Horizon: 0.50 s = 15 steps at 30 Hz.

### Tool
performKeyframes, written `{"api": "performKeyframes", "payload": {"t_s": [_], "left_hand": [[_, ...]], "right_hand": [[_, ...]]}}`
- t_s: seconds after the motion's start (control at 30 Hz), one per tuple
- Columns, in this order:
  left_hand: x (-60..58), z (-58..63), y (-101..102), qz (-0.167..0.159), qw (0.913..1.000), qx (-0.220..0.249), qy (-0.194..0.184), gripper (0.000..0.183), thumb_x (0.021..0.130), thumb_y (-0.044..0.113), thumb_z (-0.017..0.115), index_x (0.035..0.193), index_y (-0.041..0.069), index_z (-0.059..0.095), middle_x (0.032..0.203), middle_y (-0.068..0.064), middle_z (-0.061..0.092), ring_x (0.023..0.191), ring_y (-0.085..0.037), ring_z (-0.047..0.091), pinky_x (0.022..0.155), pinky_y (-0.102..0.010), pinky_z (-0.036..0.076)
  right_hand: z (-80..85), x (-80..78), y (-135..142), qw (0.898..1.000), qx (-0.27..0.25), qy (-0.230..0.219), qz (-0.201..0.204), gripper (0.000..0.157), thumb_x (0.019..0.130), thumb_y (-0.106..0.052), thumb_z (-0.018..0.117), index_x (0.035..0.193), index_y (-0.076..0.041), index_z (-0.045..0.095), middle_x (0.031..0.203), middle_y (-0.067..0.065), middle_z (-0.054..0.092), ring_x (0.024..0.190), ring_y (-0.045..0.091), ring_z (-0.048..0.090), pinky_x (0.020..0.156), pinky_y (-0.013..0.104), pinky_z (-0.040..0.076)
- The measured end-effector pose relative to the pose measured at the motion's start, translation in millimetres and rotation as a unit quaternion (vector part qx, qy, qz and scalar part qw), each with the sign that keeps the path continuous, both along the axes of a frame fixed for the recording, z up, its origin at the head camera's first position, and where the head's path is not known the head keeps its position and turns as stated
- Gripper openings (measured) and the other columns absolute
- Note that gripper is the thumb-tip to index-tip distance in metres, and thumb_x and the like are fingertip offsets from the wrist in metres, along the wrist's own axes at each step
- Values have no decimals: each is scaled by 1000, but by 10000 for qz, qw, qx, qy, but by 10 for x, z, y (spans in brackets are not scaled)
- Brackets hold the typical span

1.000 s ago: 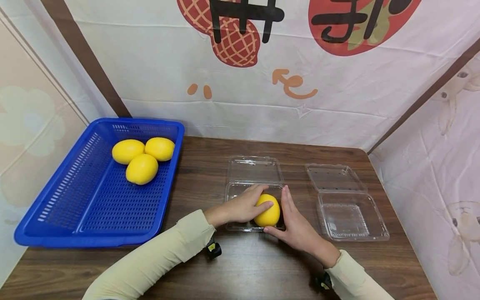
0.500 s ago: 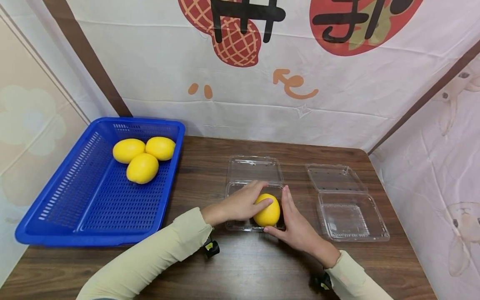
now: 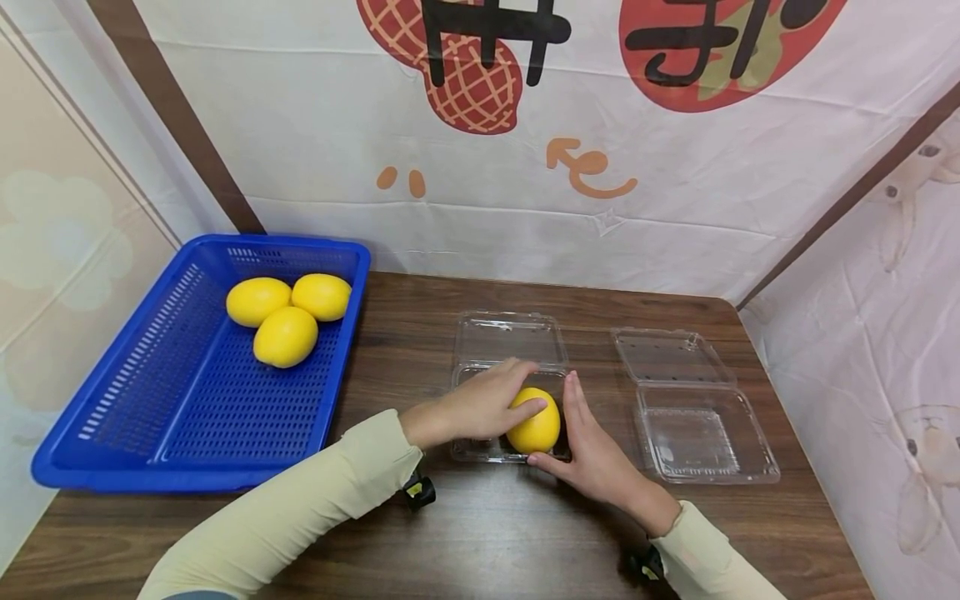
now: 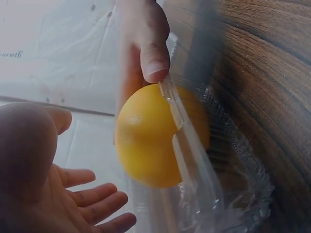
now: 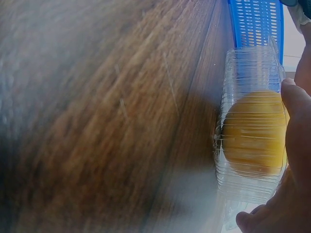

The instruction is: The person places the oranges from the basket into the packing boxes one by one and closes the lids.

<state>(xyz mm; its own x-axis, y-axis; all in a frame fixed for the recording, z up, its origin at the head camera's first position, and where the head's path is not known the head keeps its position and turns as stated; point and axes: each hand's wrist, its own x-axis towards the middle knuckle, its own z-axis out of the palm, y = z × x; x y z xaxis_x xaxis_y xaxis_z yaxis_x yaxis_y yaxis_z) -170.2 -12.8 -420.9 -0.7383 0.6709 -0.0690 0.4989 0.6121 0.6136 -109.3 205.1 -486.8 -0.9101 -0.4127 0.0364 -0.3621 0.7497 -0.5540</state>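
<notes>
Left hand (image 3: 480, 408) loosely spread, near the lemon (image 3: 536, 423); right hand (image 3: 596, 454) straight-fingered against the clear clamshell (image 3: 510, 342). Head view: lemon in base, right end. Left wrist view: left hand looks clear of lemon; right thumb (image 4: 156, 70) at rim (image 4: 186, 143). Right wrist view: lemon behind ribbed wall (image 5: 243, 179). Lemon probably firm, slightly slippery: grip its middle. Clamshell likely light, flexible: steady by rim.

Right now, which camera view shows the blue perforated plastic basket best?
The head view: it shows the basket almost whole, with three yellow oval fruits inside. The right wrist view shows only a part, at the top edge; the left wrist view, none.
</notes>
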Motion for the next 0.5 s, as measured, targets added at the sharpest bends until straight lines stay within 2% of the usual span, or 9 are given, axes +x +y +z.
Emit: {"api": "performKeyframes", "payload": {"t_s": [0.5], "left_hand": [[25, 122, -60, -99, 9958, -545, 733, 66, 105, 46, 53, 152, 3, 41, 151, -14, 46, 140, -31, 44, 117, -50, 33]], "right_hand": [[-15, -6, 0, 10000, 11, 0, 2, 119, 91, -51, 73, 159, 3, -8, 165, 29, -9, 152, 42, 10, 113, 58, 33]]}}
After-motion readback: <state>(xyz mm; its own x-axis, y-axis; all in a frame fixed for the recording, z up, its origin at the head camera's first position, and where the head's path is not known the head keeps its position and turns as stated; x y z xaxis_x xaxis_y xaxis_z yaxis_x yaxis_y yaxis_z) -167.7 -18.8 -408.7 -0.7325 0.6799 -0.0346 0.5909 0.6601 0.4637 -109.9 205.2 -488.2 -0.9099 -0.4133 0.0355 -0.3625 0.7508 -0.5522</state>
